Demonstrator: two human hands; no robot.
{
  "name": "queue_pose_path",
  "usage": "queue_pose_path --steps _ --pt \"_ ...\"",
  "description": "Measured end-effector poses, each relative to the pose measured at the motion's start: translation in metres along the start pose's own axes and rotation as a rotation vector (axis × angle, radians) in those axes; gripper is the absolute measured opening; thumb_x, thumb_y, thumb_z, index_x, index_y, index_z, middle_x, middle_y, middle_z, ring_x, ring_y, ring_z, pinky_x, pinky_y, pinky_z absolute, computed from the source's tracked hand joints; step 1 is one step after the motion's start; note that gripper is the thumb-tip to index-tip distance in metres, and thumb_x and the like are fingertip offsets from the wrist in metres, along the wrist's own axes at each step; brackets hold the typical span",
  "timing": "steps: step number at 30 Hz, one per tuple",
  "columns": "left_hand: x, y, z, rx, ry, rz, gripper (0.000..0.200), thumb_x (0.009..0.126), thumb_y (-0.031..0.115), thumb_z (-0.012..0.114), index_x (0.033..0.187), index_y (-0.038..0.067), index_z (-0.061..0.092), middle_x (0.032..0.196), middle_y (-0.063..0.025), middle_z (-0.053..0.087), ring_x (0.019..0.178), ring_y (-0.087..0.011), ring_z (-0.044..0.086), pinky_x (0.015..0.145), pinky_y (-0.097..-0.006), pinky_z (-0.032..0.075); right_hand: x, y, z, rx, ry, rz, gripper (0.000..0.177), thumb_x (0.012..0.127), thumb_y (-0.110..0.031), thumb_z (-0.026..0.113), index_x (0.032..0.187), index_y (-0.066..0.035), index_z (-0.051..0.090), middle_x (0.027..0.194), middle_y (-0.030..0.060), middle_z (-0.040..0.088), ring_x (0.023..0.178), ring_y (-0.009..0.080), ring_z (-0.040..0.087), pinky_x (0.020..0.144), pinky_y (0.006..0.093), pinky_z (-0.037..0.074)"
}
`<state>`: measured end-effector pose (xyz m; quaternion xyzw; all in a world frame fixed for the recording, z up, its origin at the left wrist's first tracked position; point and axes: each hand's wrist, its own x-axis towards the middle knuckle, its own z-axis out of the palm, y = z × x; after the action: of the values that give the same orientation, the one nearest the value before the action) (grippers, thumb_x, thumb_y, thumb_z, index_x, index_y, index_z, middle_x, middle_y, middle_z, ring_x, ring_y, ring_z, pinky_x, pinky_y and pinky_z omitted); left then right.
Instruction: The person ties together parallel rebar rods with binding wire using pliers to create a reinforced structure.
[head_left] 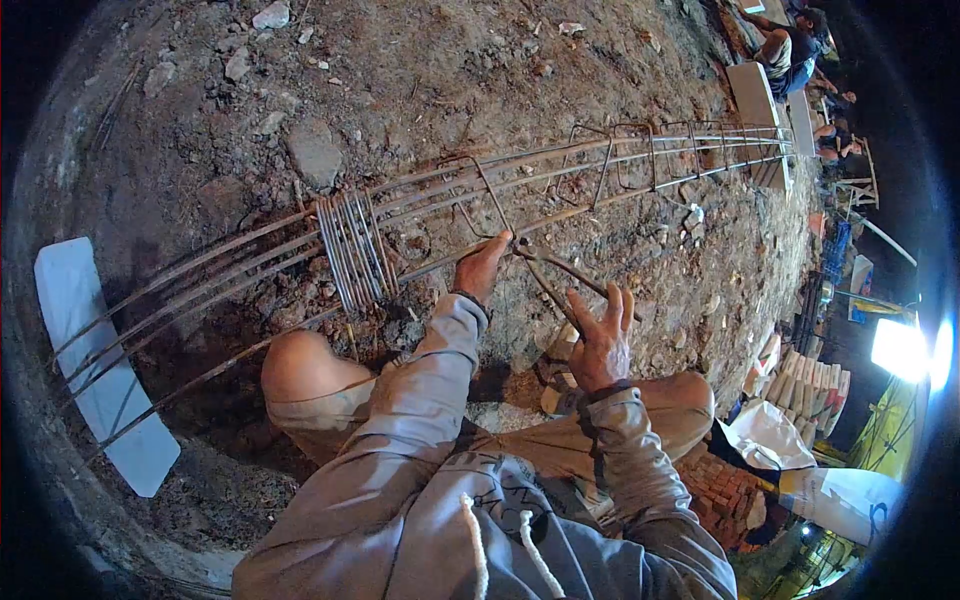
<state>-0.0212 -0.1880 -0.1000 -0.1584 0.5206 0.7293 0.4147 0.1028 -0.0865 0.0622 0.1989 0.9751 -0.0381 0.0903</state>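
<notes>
A long cage of steel rebar [560,212] stretches in front of me, with square wire stirrups [489,190] spaced along it. My left hand [480,270] is closed at the near bar, fingertips pinched where one stirrup's corner meets it. My right hand [603,345] grips the handles of a pair of tying pincers [558,284], one handle on each side of its fingers. The pincers' jaws are at the same joint, just right of my left fingertips. Any tie wire there is too small to see. A bunch of stirrups [355,250] hangs packed together on the bars at left.
A white block [105,370] lies under the bars' left end, and another pale block [768,150] supports the right end. Rubble covers the dirt. Bricks [720,495], stacked bags [805,390] and a bright lamp [900,350] are at right. People [795,55] sit farther off.
</notes>
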Motion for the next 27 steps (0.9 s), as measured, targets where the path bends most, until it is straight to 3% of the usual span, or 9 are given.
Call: queue_pose_path --steps 6,9,18,19,21,24,27 --pt "0.007 -0.007 -0.005 -0.068 -0.049 -0.123 0.046 0.078 0.043 0.060 0.106 0.006 0.062 0.108 -0.0048 0.059 0.094 -0.0163 0.053 0.086 -0.0294 0.038 0.003 -0.005 -0.005 -0.022 -0.013 0.012 0.065 0.061 0.003 0.052 0.119 -0.028 0.052 0.134 0.0204 0.025 0.126 0.0452 0.018 0.099 0.0535 0.027" --pt "-0.001 0.000 0.003 -0.138 0.017 -0.014 0.044 0.078 0.042 0.061 0.105 0.007 0.063 0.106 -0.0046 0.060 0.093 -0.0171 0.053 0.085 -0.0305 0.038 0.006 -0.002 -0.005 -0.123 -0.033 -0.009 0.063 0.063 0.001 0.054 0.119 -0.027 0.052 0.136 0.0191 0.023 0.128 0.0449 0.015 0.098 0.0569 0.025" --pt "0.000 0.006 0.003 -0.096 0.037 -0.029 0.043 0.077 0.037 0.064 0.104 0.004 0.063 0.104 -0.0070 0.060 0.097 -0.0170 0.053 0.085 -0.0306 0.039 0.003 -0.024 -0.013 -0.175 -0.088 0.016 0.061 0.064 -0.003 0.057 0.120 -0.027 0.050 0.138 0.0191 0.022 0.130 0.0431 0.012 0.097 0.0589 0.023" --pt "0.002 0.001 0.002 -0.098 0.036 -0.032 0.043 0.077 0.037 0.064 0.104 0.004 0.063 0.104 -0.0070 0.060 0.097 -0.0170 0.053 0.085 -0.0306 0.039 0.001 -0.024 -0.010 -0.188 -0.073 0.020 0.062 0.063 -0.003 0.058 0.120 -0.027 0.050 0.137 0.0189 0.023 0.128 0.0424 0.016 0.096 0.0581 0.024" --pt "0.006 -0.004 0.001 -0.124 0.004 -0.023 0.037 0.077 0.037 0.065 0.097 0.006 0.066 0.091 -0.0017 0.062 0.077 -0.0123 0.054 0.070 -0.0275 0.041 -0.001 -0.022 -0.006 -0.201 -0.063 0.024 0.062 0.063 -0.004 0.058 0.120 -0.027 0.049 0.136 0.0186 0.025 0.127 0.0418 0.019 0.095 0.0572 0.026" --pt "0.003 -0.001 0.001 -0.118 0.029 -0.082 0.043 0.076 0.039 0.065 0.101 0.003 0.064 0.097 -0.0066 0.063 0.088 -0.0160 0.056 0.079 -0.0292 0.041 0.000 -0.019 -0.003 -0.223 -0.048 0.027 0.064 0.062 -0.003 0.057 0.121 -0.027 0.049 0.130 0.0175 0.031 0.121 0.0392 0.028 0.091 0.0545 0.031" --pt "-0.001 0.004 0.005 -0.126 0.063 -0.017 0.043 0.076 0.040 0.064 0.098 0.003 0.065 0.091 -0.0046 0.063 0.082 -0.0146 0.055 0.075 -0.0295 0.042 -0.001 -0.015 -0.001 -0.219 -0.014 0.000 0.066 0.061 -0.002 0.056 0.122 -0.028 0.048 0.124 0.0163 0.035 0.116 0.0368 0.034 0.087 0.0526 0.033"
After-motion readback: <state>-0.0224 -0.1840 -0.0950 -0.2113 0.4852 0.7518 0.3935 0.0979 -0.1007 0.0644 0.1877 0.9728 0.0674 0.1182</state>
